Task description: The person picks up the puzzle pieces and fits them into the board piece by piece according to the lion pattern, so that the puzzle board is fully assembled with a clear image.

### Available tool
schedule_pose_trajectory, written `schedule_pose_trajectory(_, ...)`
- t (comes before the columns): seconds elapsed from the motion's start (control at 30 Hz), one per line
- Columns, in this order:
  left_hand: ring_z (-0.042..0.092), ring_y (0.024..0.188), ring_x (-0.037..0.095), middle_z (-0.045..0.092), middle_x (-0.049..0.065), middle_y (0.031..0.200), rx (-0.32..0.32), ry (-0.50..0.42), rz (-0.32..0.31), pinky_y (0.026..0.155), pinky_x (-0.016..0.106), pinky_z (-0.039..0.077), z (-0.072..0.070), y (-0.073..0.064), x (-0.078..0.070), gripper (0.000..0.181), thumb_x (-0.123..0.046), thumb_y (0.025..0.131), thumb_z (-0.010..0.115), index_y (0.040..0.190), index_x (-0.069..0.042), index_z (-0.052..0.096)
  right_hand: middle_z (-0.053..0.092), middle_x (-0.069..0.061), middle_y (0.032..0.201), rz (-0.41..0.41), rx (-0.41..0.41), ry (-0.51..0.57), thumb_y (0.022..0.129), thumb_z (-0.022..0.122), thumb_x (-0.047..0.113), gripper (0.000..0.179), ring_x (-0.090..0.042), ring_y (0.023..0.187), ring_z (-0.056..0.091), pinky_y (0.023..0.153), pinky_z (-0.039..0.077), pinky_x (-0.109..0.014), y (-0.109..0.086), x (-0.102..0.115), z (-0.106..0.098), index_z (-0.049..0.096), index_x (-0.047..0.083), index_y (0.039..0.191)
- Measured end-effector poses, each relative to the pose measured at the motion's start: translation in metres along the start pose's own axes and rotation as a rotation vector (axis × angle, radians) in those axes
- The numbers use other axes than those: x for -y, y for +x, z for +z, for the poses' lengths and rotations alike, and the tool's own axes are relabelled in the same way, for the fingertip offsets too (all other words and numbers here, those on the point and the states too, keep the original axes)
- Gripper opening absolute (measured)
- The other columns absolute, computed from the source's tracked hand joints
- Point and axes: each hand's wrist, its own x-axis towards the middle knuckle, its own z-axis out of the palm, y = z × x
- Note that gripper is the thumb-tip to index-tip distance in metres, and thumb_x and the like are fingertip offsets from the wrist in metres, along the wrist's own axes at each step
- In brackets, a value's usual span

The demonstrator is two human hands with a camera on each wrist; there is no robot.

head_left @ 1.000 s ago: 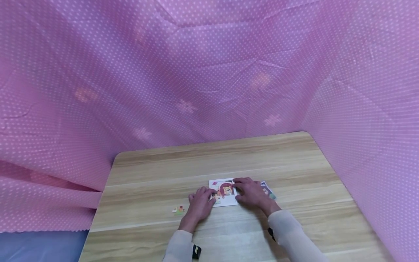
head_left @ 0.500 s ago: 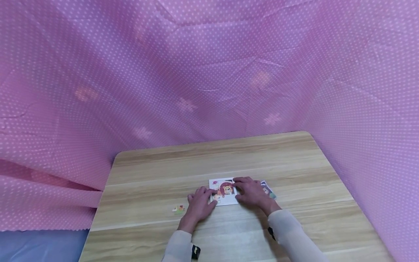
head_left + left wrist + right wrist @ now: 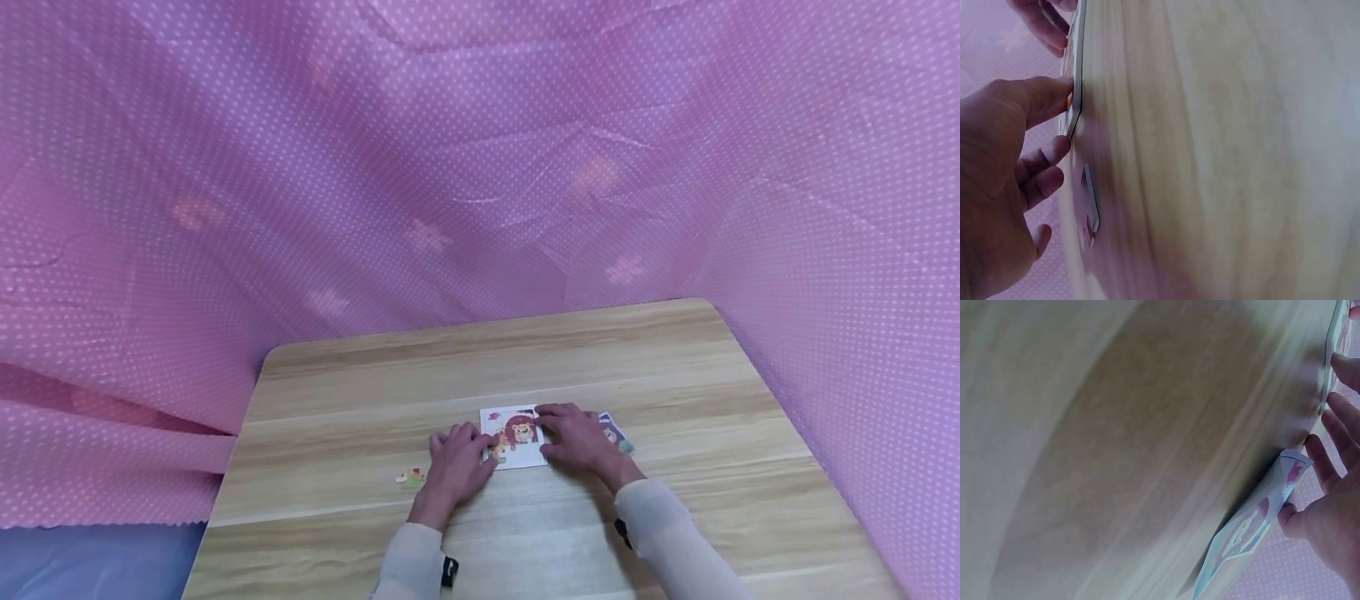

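Note:
A white-framed jigsaw puzzle board (image 3: 530, 457) with a lion picture lies between both hands. My left hand (image 3: 455, 465) touches its left side, with index finger and thumb beside an orange jigsaw piece (image 3: 499, 450) at the lower left of the picture. In the left wrist view the thumb (image 3: 1054, 90) lies on the board and another fingertip is right at its corner; the index finger is hidden. My right hand (image 3: 573, 437) rests against the board's right edge, its fingers fairly straight in the right wrist view.
Right beside the right hand lies a picture card (image 3: 617, 435), partly under it in the head view and raised at one end in the right wrist view. Loose jigsaw pieces (image 3: 409, 477) lie left of the left hand. Pink dotted cloth (image 3: 480, 208) surrounds the wooden table (image 3: 487, 367).
The orange jigsaw piece under the left fingers has shifted slightly on the board. The left hand has moved a little; the right hand stays at the board's right edge.

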Motion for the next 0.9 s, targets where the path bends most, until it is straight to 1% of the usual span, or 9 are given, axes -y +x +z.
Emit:
schedule_pose_trajectory(0.07,0.047,0.101,0.017,0.056,-0.005,0.107,-0.023,0.017,-0.005,0.092,0.051,0.027,0.001,-0.003,-0.004,0.036,-0.045,0.088,0.061,0.121,-0.033,0.066,0.046,0.006,0.149,-0.005,0.004,0.002,0.081,0.072,0.039,0.055,-0.024,0.138,0.040,0.104,0.034,-0.055,-0.003,-0.002,-0.001,0.058,0.025,0.133)
schedule_pose_trajectory(0.2,0.048,0.101,0.017,0.057,-0.005,0.104,-0.064,0.015,-0.030,0.092,0.051,0.028,0.006,-0.009,-0.013,0.034,-0.044,0.087,0.063,0.119,-0.033,0.067,0.046,0.006,0.149,-0.016,0.005,0.002,0.082,0.072,0.039,0.055,-0.024,0.138,0.040,0.104,0.034,-0.054,-0.008,-0.005,-0.001,0.057,0.026,0.133)
schedule_pose_trajectory(0.4,0.048,0.102,0.015,0.056,-0.007,0.103,-0.088,-0.005,-0.070,0.090,0.048,0.029,0.013,-0.019,-0.022,0.033,-0.043,0.087,0.065,0.118,-0.034,0.067,0.046,0.006,0.149,-0.039,0.008,-0.007,0.081,0.072,0.039,0.055,-0.023,0.138,0.040,0.104,0.034,-0.054,-0.015,-0.011,0.001,0.058,0.026,0.133)
schedule_pose_trajectory(0.6,0.050,0.104,0.016,0.059,-0.007,0.110,-0.128,-0.042,-0.071,0.096,0.050,0.031,0.010,-0.034,-0.022,0.035,-0.043,0.086,0.066,0.119,-0.032,0.066,0.046,0.006,0.149,-0.046,-0.001,-0.010,0.081,0.072,0.039,0.055,-0.023,0.137,0.041,0.103,0.034,-0.054,-0.023,-0.010,0.003,0.058,0.026,0.132)
schedule_pose_trajectory(0.77,0.052,0.111,0.018,0.060,-0.005,0.118,-0.134,-0.061,-0.113,0.099,0.052,0.031,0.007,-0.048,-0.019,0.037,-0.042,0.086,0.065,0.121,-0.030,0.065,0.046,0.007,0.148,-0.041,-0.009,-0.023,0.080,0.072,0.040,0.054,-0.022,0.137,0.041,0.103,0.034,-0.054,-0.029,-0.008,0.003,0.058,0.028,0.131)
schedule_pose_trajectory(0.9,0.053,0.112,0.020,0.061,-0.004,0.120,-0.133,-0.082,-0.149,0.100,0.052,0.032,0.008,-0.058,-0.018,0.039,-0.042,0.085,0.066,0.122,-0.029,0.064,0.046,0.006,0.148,-0.037,-0.003,-0.013,0.080,0.072,0.040,0.055,-0.023,0.137,0.041,0.103,0.034,-0.054,-0.035,-0.007,0.004,0.058,0.027,0.131)
